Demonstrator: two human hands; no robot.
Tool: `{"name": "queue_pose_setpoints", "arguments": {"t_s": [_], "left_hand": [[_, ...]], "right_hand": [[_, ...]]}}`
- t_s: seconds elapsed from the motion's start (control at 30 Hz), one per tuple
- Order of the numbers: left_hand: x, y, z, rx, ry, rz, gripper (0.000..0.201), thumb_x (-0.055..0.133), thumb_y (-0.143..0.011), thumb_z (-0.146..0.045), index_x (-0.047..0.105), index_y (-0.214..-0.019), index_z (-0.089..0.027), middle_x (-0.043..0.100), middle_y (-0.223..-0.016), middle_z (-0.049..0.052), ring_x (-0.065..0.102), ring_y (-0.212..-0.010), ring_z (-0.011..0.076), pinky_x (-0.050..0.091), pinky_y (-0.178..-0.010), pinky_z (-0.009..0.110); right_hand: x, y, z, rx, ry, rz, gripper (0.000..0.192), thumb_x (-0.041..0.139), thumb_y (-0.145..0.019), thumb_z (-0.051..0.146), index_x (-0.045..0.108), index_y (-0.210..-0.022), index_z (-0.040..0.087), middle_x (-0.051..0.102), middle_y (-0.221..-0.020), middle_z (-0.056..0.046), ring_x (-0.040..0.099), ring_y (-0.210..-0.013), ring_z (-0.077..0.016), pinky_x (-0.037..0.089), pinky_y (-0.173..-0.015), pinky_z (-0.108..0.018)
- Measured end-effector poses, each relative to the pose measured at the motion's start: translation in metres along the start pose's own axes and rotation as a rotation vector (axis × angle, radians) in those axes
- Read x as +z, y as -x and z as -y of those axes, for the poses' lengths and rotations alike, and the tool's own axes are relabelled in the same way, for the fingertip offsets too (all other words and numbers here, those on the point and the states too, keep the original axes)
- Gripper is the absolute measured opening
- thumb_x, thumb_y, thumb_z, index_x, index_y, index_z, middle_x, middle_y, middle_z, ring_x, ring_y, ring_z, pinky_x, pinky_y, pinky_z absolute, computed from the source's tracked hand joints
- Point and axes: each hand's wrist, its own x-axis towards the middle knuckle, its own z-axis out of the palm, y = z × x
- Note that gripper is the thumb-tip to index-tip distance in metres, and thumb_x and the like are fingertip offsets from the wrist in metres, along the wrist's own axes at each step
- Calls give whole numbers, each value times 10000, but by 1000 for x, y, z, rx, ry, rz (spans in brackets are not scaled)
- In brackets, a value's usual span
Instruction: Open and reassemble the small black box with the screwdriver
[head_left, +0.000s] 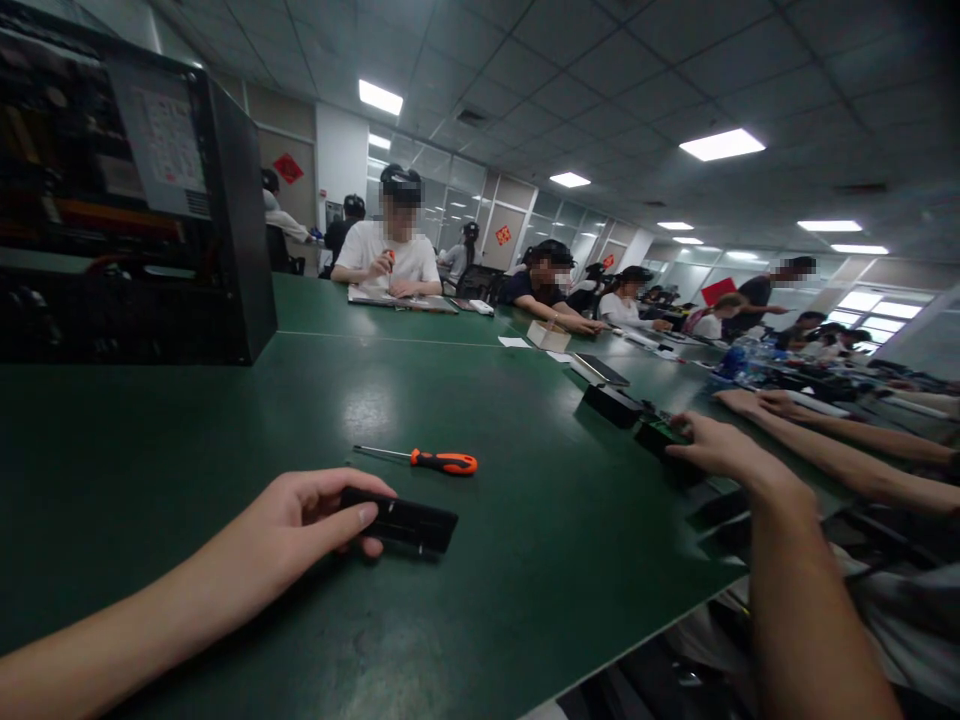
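Note:
My left hand (319, 515) is closed around one end of a flat black rectangular plastic piece (416, 525), thumb on top, just above the green table. Just beyond that piece lies a screwdriver (446, 462) with an orange and black handle, its shaft pointing left. Far to the right, my right hand (712, 445) is at a small black box (654, 437) with green parts in it. Its fingers are bent over the box's near right side, and the fingertips are partly hidden; what they pinch I cannot make out.
An open computer case (232, 220) stands at the left on the green table (315, 390). Another black box (611, 405), a dark flat device (601, 369) and a small carton (549, 335) lie beyond. A neighbour's arms (840, 440) rest at the right; a person (390, 250) works opposite.

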Motion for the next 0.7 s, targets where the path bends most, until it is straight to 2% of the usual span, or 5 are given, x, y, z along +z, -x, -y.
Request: {"name": "queue_pose_setpoints", "arguments": {"t_s": [0.13,0.2,0.4,0.5,0.7], "left_hand": [[0,1,1,16,24,-12,254,721,-845,-369,733,-1046,-214,787,-784,40,746,-817,235,520,-737,285],[1,2,1,43,35,-25,233,723,-843,-369,738,-1021,-219,777,-803,35,740,-821,233,527,-761,290],[2,7,-2,176,-107,-59,201,642,-911,-376,775,-997,-252,780,-920,41,709,-920,237,529,-816,279],[3,8,-1,215,-139,-47,206,632,-915,-383,780,-1006,-271,786,-981,34,707,-932,239,543,-820,273],[4,5,-1,206,-224,-78,259,633,-895,-430,784,-1032,-270,780,-913,39,711,-851,236,537,-773,269]], "right_hand": [[-8,15,53,-141,80,-89,433,603,-840,278,599,-1206,48,592,-1276,-337,620,-1135,-464,493,-904,-585],[-16,38,105,-376,-9,-82,436,541,-938,391,537,-1322,184,560,-1411,-162,574,-1254,-307,451,-1054,-455],[-19,124,252,-1111,-690,465,339,486,-1003,498,491,-854,194,662,-985,-44,590,-849,-143,477,-760,-262],[-10,138,272,-1109,-806,610,309,549,-981,471,462,-857,202,578,-829,13,495,-704,-105,403,-622,-217],[-16,129,237,-947,-930,646,195,505,-1007,376,488,-963,187,660,-1117,-70,595,-980,-150,486,-880,-295]]}}
